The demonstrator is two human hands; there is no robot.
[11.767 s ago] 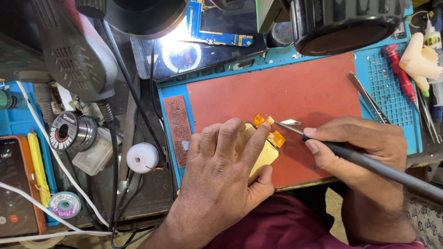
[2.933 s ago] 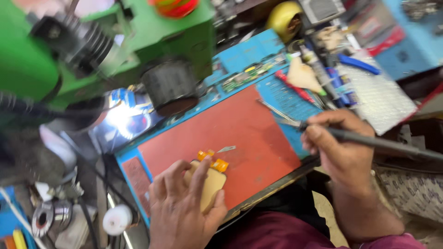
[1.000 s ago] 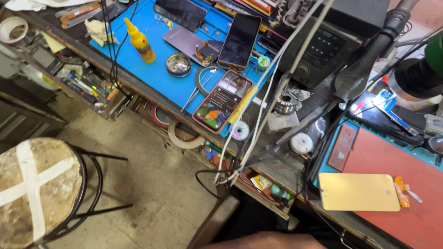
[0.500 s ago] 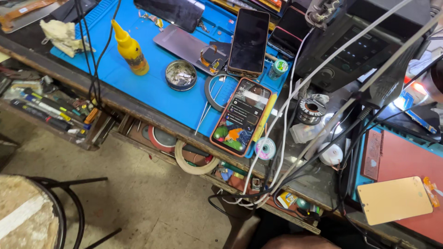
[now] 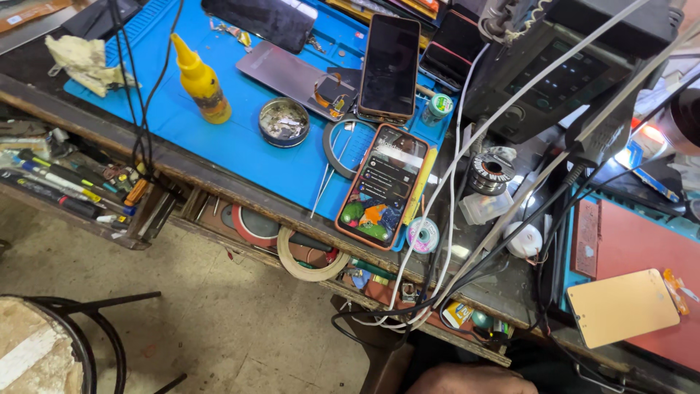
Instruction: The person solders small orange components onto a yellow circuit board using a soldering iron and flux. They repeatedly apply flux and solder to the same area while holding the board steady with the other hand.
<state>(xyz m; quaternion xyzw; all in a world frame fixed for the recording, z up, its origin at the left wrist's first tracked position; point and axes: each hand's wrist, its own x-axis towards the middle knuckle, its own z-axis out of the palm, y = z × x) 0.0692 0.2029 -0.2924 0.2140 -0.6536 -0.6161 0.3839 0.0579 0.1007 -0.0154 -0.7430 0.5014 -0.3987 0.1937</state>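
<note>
Head view: gold phone panel (image 5: 623, 307) on red mat (image 5: 649, 248)

A blue mat (image 5: 240, 146) covers the far left of the bench. On it stand a yellow bottle (image 5: 200, 80) and, to its right, a round tin (image 5: 284, 122). Right of the tin, tweezers (image 5: 324, 182) lie beside a lit phone (image 5: 381, 184) in an orange case. A dark phone (image 5: 390, 67) lies farther back. A solder spool (image 5: 485, 172) sits to the right among cables (image 5: 467, 241). A tape roll (image 5: 306, 255) hangs below the bench edge. A stool (image 5: 44, 343) stands near left.
</note>
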